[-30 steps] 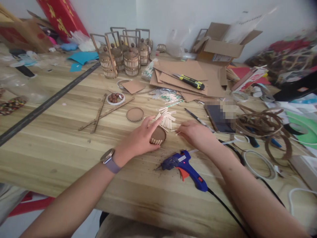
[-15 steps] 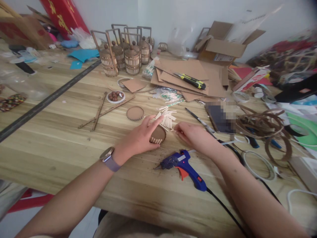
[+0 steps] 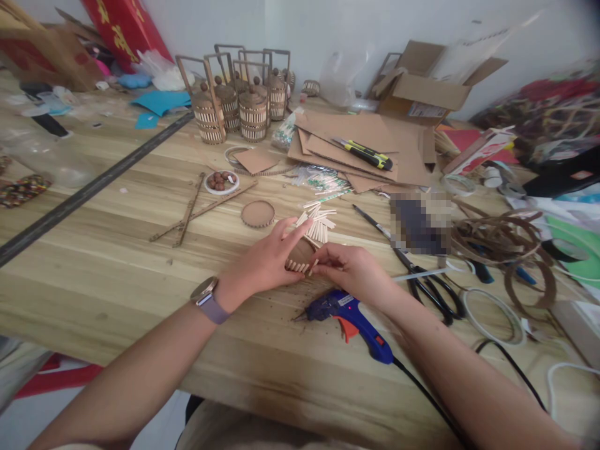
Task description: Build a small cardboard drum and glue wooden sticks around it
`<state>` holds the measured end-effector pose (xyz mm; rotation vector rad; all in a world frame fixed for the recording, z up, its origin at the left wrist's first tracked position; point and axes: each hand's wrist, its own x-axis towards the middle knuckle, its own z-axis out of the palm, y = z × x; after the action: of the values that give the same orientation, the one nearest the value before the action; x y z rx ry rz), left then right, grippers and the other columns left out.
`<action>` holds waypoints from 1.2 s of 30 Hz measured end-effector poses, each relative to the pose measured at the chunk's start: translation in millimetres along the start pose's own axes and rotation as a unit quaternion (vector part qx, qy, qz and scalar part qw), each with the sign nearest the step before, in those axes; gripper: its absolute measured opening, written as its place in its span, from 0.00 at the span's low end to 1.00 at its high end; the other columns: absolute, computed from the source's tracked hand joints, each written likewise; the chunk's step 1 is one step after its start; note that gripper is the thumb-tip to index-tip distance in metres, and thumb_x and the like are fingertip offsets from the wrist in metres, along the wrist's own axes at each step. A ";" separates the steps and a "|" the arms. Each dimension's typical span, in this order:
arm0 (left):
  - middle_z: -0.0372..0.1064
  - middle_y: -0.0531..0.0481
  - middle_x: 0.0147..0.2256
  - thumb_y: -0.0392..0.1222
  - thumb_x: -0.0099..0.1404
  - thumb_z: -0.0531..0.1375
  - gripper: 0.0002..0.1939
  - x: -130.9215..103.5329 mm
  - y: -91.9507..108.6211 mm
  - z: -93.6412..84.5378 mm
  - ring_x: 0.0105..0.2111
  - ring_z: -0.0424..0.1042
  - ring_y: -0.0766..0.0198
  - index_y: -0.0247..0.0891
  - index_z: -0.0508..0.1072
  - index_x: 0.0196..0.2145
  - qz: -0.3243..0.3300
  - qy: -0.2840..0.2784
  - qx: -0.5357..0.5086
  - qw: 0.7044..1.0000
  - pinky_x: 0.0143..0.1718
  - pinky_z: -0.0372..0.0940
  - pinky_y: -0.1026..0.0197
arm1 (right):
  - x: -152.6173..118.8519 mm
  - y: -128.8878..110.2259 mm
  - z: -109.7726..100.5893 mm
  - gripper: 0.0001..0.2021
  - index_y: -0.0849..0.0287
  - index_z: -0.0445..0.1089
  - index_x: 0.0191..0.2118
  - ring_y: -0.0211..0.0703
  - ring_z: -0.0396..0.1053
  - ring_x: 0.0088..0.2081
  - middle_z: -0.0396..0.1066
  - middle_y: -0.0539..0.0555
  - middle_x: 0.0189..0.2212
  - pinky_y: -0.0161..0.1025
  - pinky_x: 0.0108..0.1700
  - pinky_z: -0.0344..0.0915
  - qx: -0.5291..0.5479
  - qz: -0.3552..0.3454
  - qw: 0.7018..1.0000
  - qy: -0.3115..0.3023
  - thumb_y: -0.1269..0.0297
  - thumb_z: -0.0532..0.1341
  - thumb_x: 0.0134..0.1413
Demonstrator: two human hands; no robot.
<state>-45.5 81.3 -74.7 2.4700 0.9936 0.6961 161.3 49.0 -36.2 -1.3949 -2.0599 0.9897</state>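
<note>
My left hand curves around a small round cardboard base, thumb at its near side and fingers at its far side. Short pale sticks stand in a row along the near rim. Between thumb and fingertips, my right hand pinches one short wooden stick at the base's right edge. Just behind lies a loose pile of similar sticks. A blue hot glue gun with an orange trigger rests nearer to me, its nozzle pointing left.
A second round base and a bowl of brown beads lie to the left. Scissors and coiled brown strips are on the right. Farther back are cardboard sheets with cutters and several finished lantern-like baskets.
My right hand has moved left from beside the stick pile to the base's right edge, bringing a stick. My left hand stays around the base.
</note>
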 end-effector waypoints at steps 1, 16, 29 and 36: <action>0.49 0.34 0.64 0.39 0.54 0.71 0.57 0.0 0.0 0.1 0.60 0.60 0.41 0.50 0.39 0.69 0.001 0.001 -0.001 1.000 0.55 0.65 0.42 | 0.2 0.0 0.5 0.02 0.57 0.72 0.32 0.37 0.68 0.28 0.74 0.47 0.26 0.33 0.33 0.61 -0.003 -0.001 1.000 -0.002 0.67 0.61 0.52; 0.50 0.35 0.63 0.38 0.54 0.70 0.56 0.2 0.7 -0.6 0.59 0.62 0.43 0.49 0.39 0.69 -0.004 -0.003 0.003 1.000 0.55 0.65 0.41 | 1.3 5.8 5.9 0.03 0.58 0.70 0.32 0.37 0.65 0.29 0.71 0.48 0.27 0.33 0.33 0.59 -0.078 -0.073 0.994 0.012 0.70 0.60 0.56; 0.49 0.35 0.64 0.40 0.56 0.70 0.56 0.2 -1.1 0.7 0.60 0.61 0.43 0.49 0.38 0.69 0.021 0.005 -0.001 1.000 0.56 0.64 0.41 | 4.1 17.0 8.1 0.07 0.58 0.65 0.31 0.42 0.63 0.32 0.68 0.53 0.28 0.36 0.34 0.58 -0.167 -0.222 0.960 0.033 0.71 0.56 0.62; 0.50 0.36 0.63 0.40 0.57 0.70 0.55 -0.1 -1.8 1.6 0.62 0.57 0.42 0.49 0.38 0.69 0.027 0.009 -0.003 1.000 0.58 0.62 0.40 | 6.4 22.0 8.3 0.08 0.58 0.66 0.31 0.45 0.63 0.33 0.69 0.54 0.27 0.39 0.35 0.56 -0.188 -0.247 0.949 0.048 0.68 0.56 0.64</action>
<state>-45.6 82.2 -76.9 2.4984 0.9337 0.7387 166.0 57.4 -58.6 -0.9741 -2.4327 0.3247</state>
